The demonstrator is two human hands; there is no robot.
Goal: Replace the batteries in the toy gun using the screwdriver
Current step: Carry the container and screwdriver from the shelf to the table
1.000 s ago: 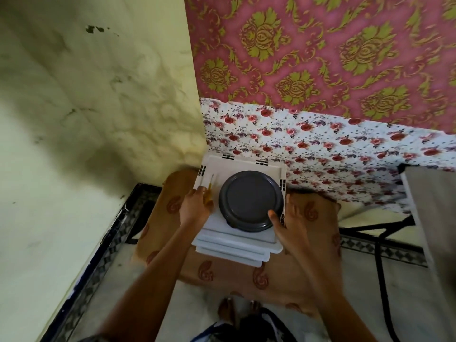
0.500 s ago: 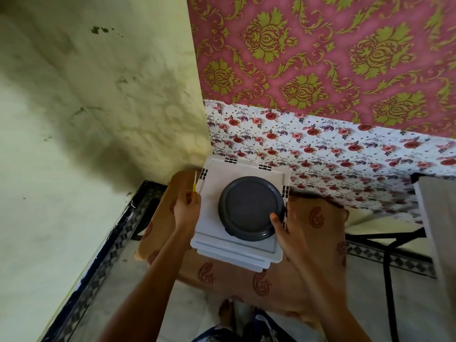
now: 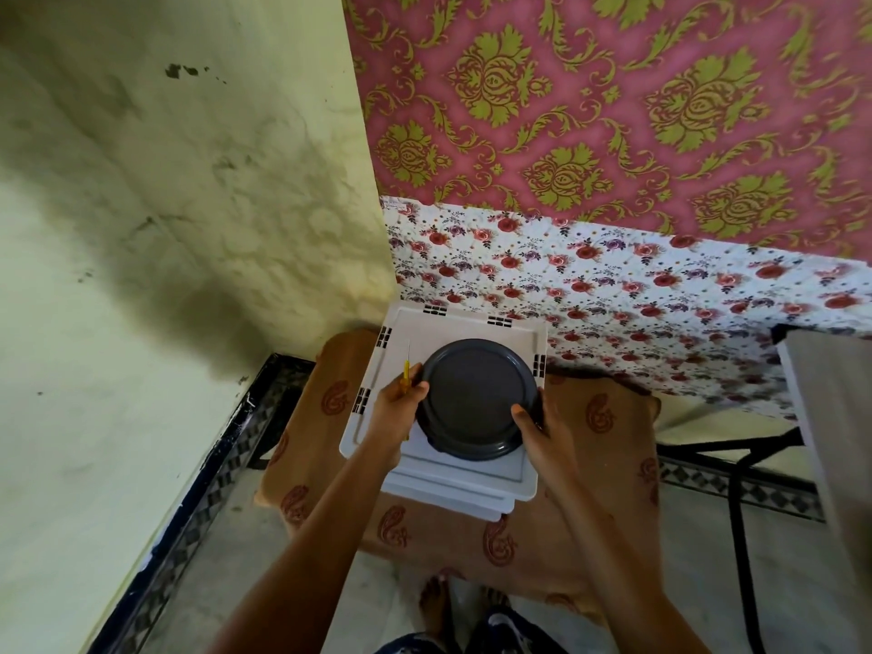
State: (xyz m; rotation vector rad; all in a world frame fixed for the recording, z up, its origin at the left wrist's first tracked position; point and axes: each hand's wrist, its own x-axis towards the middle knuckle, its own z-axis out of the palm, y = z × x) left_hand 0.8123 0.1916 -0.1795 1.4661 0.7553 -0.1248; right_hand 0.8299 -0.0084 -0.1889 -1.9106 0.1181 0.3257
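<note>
Pointing up the frame, the yellow-handled screwdriver (image 3: 405, 376) sits just left of centre, gripped in the curled fingers of the left hand (image 3: 398, 410), beside the left rim of a grey round container (image 3: 476, 398). The right hand (image 3: 538, 436) clasps its right rim, thumb on top. Stacked white trays (image 3: 453, 486) bear it, over a brown paisley cloth (image 3: 608, 417).

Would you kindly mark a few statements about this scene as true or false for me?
1. The left hand holds the yellow screwdriver. True.
2. The dark round container sits on the floor. False: it rests on the stacked white trays.
3. The right hand grips the container's right edge. True.
4. A toy gun lies on the trays. False: none is in view.
</note>
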